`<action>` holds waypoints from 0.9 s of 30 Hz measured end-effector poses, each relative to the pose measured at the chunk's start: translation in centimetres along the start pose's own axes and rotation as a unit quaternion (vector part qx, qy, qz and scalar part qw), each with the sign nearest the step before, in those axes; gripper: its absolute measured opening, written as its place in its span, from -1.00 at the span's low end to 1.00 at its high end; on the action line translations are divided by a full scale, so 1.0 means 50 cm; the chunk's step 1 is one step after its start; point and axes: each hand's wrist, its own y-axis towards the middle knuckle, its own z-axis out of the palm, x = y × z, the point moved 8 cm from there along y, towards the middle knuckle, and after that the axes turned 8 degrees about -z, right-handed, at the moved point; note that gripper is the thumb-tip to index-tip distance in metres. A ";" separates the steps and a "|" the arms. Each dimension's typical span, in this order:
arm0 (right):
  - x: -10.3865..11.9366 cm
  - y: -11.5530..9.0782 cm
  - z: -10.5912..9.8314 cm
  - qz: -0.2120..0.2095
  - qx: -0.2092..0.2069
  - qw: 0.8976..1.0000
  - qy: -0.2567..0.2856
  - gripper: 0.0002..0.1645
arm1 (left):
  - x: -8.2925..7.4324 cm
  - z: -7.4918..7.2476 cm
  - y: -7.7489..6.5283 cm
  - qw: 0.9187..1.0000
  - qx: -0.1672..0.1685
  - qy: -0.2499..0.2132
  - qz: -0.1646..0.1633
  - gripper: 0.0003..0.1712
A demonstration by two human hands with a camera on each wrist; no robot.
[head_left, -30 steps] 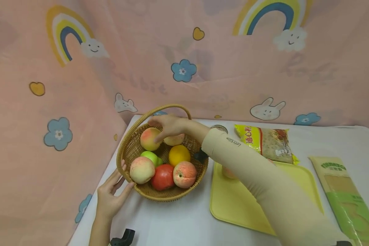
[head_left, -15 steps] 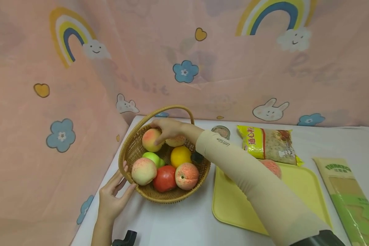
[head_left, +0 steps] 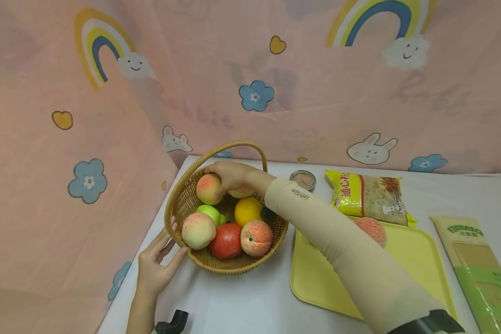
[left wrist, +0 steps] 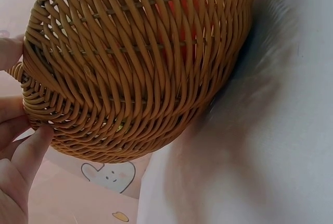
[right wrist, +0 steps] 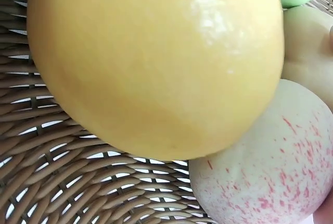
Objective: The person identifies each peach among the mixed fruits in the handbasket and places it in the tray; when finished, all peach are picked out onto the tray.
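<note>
A wicker basket (head_left: pixel 230 270) with an arched handle holds fruit. My left hand (head_left: pixel 153 269) grips its near-left rim beside the handle's foot; the thumb (left wrist: pixel 34 151) shows against the weave in the left wrist view. Reaching over the basket, my right hand (head_left: pixel 233 176) holds a yellow-pink peach (head_left: pixel 208 189) at the back left, thumb on its near side. Around it lie another peach (head_left: pixel 242 191) partly under the hand, a green fruit (head_left: pixel 210 214), an orange (head_left: pixel 247 211), a red tomato-like fruit (head_left: pixel 227 241) and two peaches in front. The orange (right wrist: pixel 156 67) fills much of the right wrist view.
A yellow tray (head_left: pixel 317 283) with a reddish peach (head_left: pixel 371 230) stands right of the basket, partly under the right sleeve (head_left: pixel 338 246). Behind are a small round jar (head_left: pixel 303 180) and a pasta bag (head_left: pixel 369 197). A long green-beige packet (head_left: pixel 476 264) lies at far right.
The right forearm has shifted slightly, uncovering the jar and the peach on the tray. Both hands keep their holds on the peach and basket. The whole head view has slid a little.
</note>
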 end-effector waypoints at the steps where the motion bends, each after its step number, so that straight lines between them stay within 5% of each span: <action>1: 0.001 0.001 0.001 -0.003 -0.001 1.000 -0.010 -0.05 | 0.001 0.001 -0.001 1.000 0.001 -0.004 0.002 -0.28; 11: 0.006 0.002 0.004 -0.021 -0.050 0.998 -0.030 -0.11 | 0.014 0.003 -0.011 1.000 0.000 -0.013 0.007 -0.30; 18: 0.016 -0.007 -0.007 -0.046 -0.098 0.993 0.055 -0.18 | 0.013 0.004 -0.011 1.000 0.002 -0.023 0.015 -0.32; 27: 0.017 -0.016 -0.025 -0.047 -0.098 0.983 0.145 -0.14 | 0.016 0.003 -0.010 0.999 0.006 -0.032 0.019 -0.33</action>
